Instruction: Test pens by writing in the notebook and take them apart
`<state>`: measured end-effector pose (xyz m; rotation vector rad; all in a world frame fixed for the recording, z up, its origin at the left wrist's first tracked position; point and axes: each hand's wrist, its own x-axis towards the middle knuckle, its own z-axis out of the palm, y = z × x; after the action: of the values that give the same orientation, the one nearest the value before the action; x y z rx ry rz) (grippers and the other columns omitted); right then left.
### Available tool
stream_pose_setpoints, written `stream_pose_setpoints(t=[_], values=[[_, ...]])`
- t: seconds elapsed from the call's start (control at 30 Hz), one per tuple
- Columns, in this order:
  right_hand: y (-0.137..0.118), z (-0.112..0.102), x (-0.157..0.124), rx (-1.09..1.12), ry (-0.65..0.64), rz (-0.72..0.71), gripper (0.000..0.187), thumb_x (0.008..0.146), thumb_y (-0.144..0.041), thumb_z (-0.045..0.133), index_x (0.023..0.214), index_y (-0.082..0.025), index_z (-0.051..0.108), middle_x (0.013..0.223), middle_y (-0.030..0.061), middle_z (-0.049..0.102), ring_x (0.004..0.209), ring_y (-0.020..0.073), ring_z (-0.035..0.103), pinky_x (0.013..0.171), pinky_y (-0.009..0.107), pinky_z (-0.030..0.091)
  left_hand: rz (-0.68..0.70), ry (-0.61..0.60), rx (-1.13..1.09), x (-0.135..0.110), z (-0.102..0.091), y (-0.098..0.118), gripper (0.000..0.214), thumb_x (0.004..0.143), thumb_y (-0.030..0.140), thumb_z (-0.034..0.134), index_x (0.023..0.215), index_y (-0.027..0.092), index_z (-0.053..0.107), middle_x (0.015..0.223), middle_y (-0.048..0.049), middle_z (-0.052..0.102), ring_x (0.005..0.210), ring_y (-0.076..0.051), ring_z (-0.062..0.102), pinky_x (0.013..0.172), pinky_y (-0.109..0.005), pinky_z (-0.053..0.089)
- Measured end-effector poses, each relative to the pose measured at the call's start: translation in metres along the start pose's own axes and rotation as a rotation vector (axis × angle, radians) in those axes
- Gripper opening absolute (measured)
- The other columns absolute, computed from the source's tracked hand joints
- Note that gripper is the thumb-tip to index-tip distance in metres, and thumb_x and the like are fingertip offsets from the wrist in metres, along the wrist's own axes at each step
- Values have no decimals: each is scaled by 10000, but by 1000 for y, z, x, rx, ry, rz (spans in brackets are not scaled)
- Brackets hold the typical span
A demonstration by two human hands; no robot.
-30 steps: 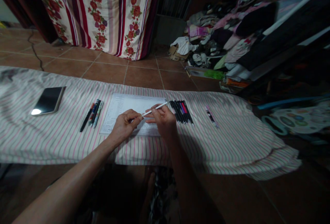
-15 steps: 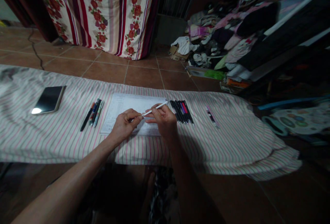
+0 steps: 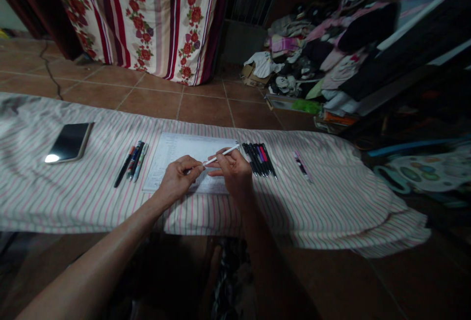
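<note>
Together, the left hand (image 3: 179, 178) and right hand (image 3: 233, 172) each have their grip clamped on a white pen (image 3: 222, 154), held just above a paper sheet (image 3: 172, 149) on the striped cloth (image 3: 324, 202), near a row of dark pens (image 3: 259, 159)

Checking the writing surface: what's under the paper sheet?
The paper sheet lies on the striped cloth, which shows around it. The left hand and right hand, holding a white pen, cover its near part. Nothing beneath the cloth shows.
</note>
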<state>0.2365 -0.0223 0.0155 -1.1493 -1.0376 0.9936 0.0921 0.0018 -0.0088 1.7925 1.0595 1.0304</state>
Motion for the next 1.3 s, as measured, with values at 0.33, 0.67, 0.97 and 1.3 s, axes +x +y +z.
stream_pose_setpoints(t=[0.33,0.67,0.97,1.3], values=[[0,-1,1,-29,-17,-3,228,746,-393,581,818,-190,508,734,13,668,648,165,683,457,211,551,-11,-9,3,-1,-1,2,188,792,269,548,692,168,671,632,6,536,596,-114,517,586,-246,395],[4,-1,2,4,-15,-1,203,752,-367,583,819,-192,505,736,8,666,649,158,679,519,251,576,-4,3,-9,-1,0,2,185,792,258,551,689,165,672,622,2,544,610,-118,520,599,-250,396],[7,1,3,-14,-16,-26,216,750,-387,583,827,-201,506,747,4,664,668,152,672,564,270,579,-22,31,-8,-1,0,2,170,779,248,564,677,164,671,605,5,532,616,-120,526,593,-246,398],[5,-5,4,26,-41,54,226,691,-339,656,823,-183,558,713,-6,664,646,135,669,553,230,574,-14,12,0,0,2,1,165,774,250,560,680,173,672,613,-1,552,640,-132,538,609,-256,403]])
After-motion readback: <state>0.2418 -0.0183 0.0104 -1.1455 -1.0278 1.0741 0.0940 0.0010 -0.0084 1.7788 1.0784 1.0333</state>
